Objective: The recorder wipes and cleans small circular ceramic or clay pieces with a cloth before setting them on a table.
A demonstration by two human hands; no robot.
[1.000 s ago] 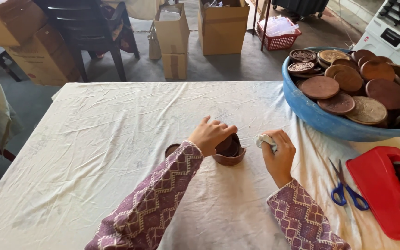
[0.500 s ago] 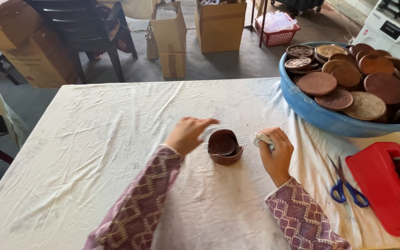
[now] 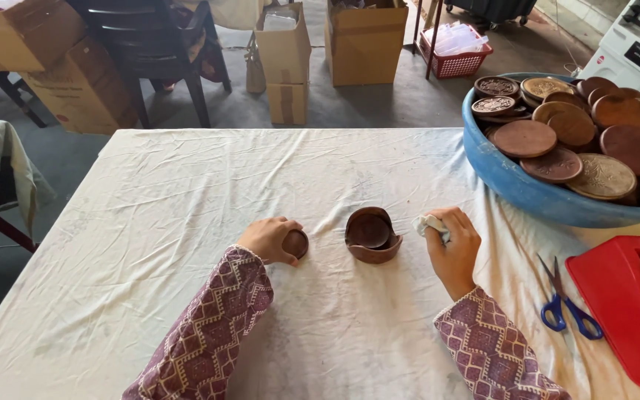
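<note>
Brown wood dominates the work area; reference landmark is the round wooden holder [image 3: 372,235], which sits near the middle of the desk [image 3: 135,222] on a creased white cloth. Left of the holder, just beside it but not touching: left hand [image 3: 270,238], palm down, fingers curled and closed over a small round wooden disc [image 3: 295,243] that lies flat on the cloth; only the disc's right edge shows past the fingers. Holder itself: open-sided cup shape, with a further dark disc lying inside it; neither hand is on it. Right of the holder, near it: right hand [image 3: 453,248], closed in a loose fist around a crumpled white cloth wad [image 3: 430,224], which sticks out toward the holder. Both sleeves are purple with a pale zigzag pattern. Further right and behind the holder: blue basin [image 3: 512,184] at the desk's edge, heaped with larger brown discs, some carved. Right and forward of the holder: blue-handled scissors [image 3: 568,307] flat on the cloth, then a red tape dispenser [image 3: 624,307] at the frame's edge. Behind the holder, beyond the desk: cardboard boxes [image 3: 364,41] on the floor.
</note>
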